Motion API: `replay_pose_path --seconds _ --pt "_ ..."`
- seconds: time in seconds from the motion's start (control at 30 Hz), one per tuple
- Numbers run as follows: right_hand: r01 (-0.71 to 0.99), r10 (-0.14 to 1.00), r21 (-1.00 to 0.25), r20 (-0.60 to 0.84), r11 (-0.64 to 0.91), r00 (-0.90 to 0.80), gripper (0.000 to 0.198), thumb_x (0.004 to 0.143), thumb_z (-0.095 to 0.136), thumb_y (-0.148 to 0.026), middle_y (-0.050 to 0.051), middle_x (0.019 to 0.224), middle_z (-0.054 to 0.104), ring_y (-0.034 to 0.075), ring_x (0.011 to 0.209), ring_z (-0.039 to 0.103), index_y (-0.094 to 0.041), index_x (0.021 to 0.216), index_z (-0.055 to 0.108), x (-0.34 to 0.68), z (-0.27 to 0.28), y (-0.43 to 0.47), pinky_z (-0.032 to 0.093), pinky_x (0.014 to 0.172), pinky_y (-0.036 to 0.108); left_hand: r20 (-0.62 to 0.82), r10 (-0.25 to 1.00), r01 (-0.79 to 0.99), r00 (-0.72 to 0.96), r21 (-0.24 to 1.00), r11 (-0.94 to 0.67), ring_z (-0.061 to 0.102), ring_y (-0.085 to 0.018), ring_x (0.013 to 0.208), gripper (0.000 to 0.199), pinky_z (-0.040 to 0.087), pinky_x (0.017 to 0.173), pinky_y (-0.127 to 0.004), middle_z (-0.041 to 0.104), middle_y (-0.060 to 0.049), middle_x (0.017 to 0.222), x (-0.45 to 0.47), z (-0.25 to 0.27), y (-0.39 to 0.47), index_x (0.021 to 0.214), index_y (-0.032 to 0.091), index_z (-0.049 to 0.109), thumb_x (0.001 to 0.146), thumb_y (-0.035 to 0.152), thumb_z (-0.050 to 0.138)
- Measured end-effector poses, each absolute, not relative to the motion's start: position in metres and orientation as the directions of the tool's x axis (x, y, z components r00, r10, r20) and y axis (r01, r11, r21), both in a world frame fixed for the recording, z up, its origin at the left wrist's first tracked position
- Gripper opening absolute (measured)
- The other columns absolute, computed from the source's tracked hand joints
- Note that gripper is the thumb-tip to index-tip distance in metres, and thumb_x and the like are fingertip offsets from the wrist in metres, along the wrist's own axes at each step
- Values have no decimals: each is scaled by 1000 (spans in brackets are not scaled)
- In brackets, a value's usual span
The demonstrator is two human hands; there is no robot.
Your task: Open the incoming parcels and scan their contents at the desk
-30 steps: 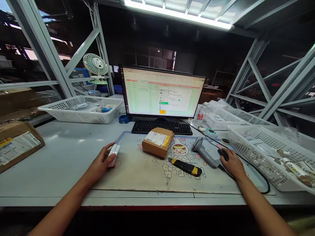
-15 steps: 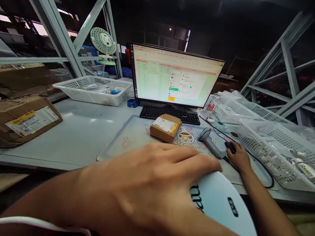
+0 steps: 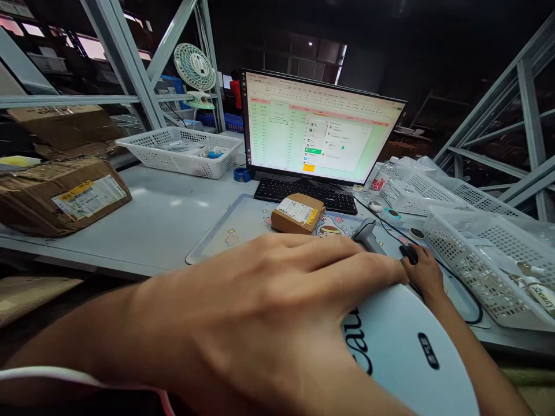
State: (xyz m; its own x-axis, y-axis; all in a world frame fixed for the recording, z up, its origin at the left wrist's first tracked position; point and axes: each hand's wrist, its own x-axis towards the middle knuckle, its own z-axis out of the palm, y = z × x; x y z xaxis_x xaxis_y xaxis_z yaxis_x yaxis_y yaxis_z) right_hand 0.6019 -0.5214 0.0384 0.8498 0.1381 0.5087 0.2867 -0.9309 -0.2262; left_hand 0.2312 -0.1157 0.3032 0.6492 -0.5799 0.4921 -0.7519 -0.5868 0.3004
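Note:
My left hand fills the near foreground, its fingers wrapped over a smooth white object with a rounded edge, black script lettering and a small dark label. The hand hides most of that object, so I cannot tell its kind. Farther right, my right hand rests on a black computer mouse. A small brown cardboard box with a yellow and white label lies in front of the black keyboard. Beside my left fingers, a grey handheld scanner is partly covered.
A monitor stands behind the keyboard. White perforated baskets sit at back left and right. A larger taped carton is at the left. A small fan is at the metal frame. A cable runs along the right.
The view has shifted slightly, so the desk things sit a little farther right and higher. My left hand, still on the white object, now covers more of the scanner. My right hand stays on the mouse.

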Motion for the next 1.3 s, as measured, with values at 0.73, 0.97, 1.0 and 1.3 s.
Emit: replay_pose_path --seconds 0.73,0.97,1.0,1.3 --pt "200 108 -142 483 -969 869 57 95 49 -41 14 157 57 34 136 59 -17 143 65 611 26 -520 52 110 48 199 469 -57 861 953 -299 69 -40 117 114 58 96 -48 67 -19 136 311 79 95 172 18 24 83 82 59" --pt "255 133 -169 521 -952 843 61 95 48 -43 14 152 60 34 132 61 -18 150 58 615 23 -525 53 109 49 244 468 -5 849 890 -455 64 -39 117 109 52 105 -50 68 -19 132 313 78 94 157 10 45 80 87 54" --pt "267 141 -168 532 -949 835 59 95 49 -42 14 150 61 34 130 62 -19 148 59 615 23 -525 53 108 49 240 470 -1 849 891 -454 65 -39 115 109 53 103 -49 68 -19 131 313 79 94 157 9 45 81 87 52" --pt "303 173 -161 542 -939 823 42 93 50 -41 11 138 65 31 113 67 -23 128 65 613 25 -526 55 95 45 261 442 -30 858 885 -464 66 -38 111 102 55 95 -45 72 -17 121 312 76 94 156 12 46 84 84 53"
